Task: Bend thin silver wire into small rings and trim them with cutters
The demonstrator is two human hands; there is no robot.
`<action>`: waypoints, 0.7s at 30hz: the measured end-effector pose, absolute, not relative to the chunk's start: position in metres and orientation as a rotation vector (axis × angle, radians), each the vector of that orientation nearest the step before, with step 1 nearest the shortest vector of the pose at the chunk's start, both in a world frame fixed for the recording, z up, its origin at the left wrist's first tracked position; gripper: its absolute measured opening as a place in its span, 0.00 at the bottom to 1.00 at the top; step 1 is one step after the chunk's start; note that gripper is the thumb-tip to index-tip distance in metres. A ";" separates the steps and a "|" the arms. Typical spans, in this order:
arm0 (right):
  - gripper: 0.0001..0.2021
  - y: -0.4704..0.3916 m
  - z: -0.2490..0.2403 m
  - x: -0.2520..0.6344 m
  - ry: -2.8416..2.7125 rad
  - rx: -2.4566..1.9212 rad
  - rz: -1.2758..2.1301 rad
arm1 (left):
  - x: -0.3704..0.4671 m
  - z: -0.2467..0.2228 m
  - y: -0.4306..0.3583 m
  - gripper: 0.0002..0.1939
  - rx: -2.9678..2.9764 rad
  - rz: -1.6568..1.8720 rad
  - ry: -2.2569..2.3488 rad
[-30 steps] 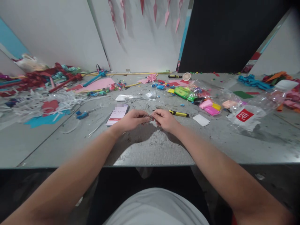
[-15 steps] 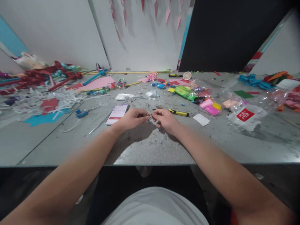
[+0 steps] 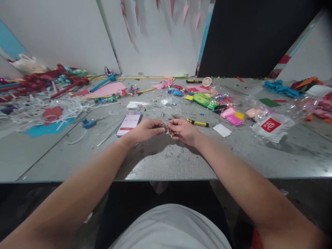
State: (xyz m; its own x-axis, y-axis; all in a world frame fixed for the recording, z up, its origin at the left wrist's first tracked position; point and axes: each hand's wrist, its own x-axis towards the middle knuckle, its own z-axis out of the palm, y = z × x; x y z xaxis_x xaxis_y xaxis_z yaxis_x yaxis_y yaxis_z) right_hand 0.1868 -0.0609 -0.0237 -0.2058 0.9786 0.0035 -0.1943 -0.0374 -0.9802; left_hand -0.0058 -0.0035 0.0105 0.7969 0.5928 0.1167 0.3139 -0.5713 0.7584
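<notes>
Near the middle of the grey table, my left hand [image 3: 150, 130] and my right hand [image 3: 183, 131] meet almost fingertip to fingertip. Both are closed in a pinch around something small and thin, perhaps wire-like, too small to make out. Left of my left hand lies a phone [image 3: 129, 124] showing a running timer. A yellow and black utility knife [image 3: 198, 123] rests just beyond my right hand. To the right of it is a white card [image 3: 222, 130]. Thin clear sticks [image 3: 107, 137] lie by the phone.
Packs of coloured clay [image 3: 202, 99] lie behind my right hand. At the right is a clear plastic bottle [image 3: 298, 110] beside a white packet with a red label [image 3: 271, 125]. White shredded strips [image 3: 28, 112] and blue paper [image 3: 49, 128] cover the left. A grey panel [image 3: 166, 52] stands behind.
The fingertips of my two hands have drawn slightly closer together, and the small thing between them shows less. The whole view has shifted a little; the table items stay put.
</notes>
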 end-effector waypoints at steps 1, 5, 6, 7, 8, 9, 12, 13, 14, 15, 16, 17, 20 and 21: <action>0.13 -0.060 -0.025 0.187 -1.198 -0.982 1.430 | -0.006 0.011 -0.004 0.15 2.219 0.464 0.674; 0.11 -0.057 -0.030 0.185 -1.200 -1.037 1.312 | -0.006 0.010 -0.003 0.16 2.247 0.461 0.714; 0.11 -0.056 -0.031 0.184 -1.196 -1.048 1.293 | -0.007 0.010 -0.003 0.16 2.255 0.461 0.727; 0.11 -0.056 -0.032 0.183 -1.191 -1.055 1.284 | -0.007 0.009 -0.003 0.16 2.264 0.460 0.738; 0.11 -0.056 -0.032 0.182 -1.185 -1.060 1.287 | -0.007 0.009 -0.002 0.16 2.274 0.461 0.745; 0.12 -0.056 -0.032 0.181 -1.179 -1.062 1.302 | -0.008 0.008 -0.002 0.16 2.285 0.462 0.748; 0.14 -0.058 -0.030 0.181 -1.170 -1.055 1.392 | -0.008 0.006 -0.001 0.15 2.324 0.478 0.736; 0.15 -0.059 -0.029 0.181 -1.171 -1.054 1.421 | -0.008 0.005 -0.001 0.14 2.338 0.484 0.731; 0.16 -0.060 -0.028 0.182 -1.173 -1.055 1.443 | -0.008 0.004 -0.001 0.13 2.350 0.489 0.729; 0.16 -0.061 -0.027 0.182 -1.177 -1.059 1.457 | -0.008 0.004 -0.001 0.13 2.362 0.491 0.730; 0.17 -0.061 -0.027 0.183 -1.180 -1.066 1.461 | -0.007 0.003 0.000 0.13 2.372 0.494 0.733; 0.17 -0.060 -0.027 0.183 -1.180 -1.078 1.451 | -0.007 0.003 0.000 0.13 2.381 0.497 0.740; 0.17 -0.057 -0.032 0.182 -1.160 -1.138 1.322 | -0.006 0.002 0.001 0.13 2.390 0.520 0.790; 0.16 -0.055 -0.034 0.181 -1.153 -1.163 1.251 | -0.006 0.002 0.002 0.14 2.389 0.529 0.812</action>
